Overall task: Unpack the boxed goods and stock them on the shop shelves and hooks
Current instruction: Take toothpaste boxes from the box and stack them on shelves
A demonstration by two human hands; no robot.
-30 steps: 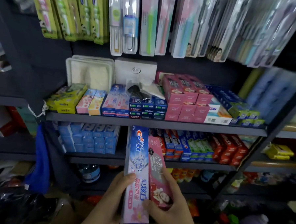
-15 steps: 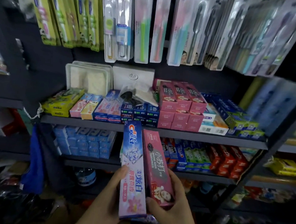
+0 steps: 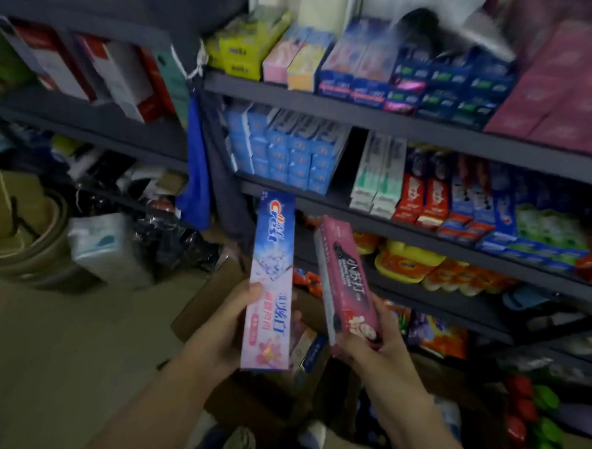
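The left hand (image 3: 222, 327) is gripping the Crest box (image 3: 271, 281), fingers curled round its lower half. The right hand (image 3: 372, 345) is clasping the pink box (image 3: 348, 282) just beside it, near the shelves (image 3: 413, 127).

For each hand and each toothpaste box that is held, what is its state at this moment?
Left hand: grip closed around the lower part of the Crest box.
Crest box: held upright, off the shelf, closed.
Right hand: grip closed around the bottom of the pink box.
Pink box: held tilted, apart from the Crest box, closed.
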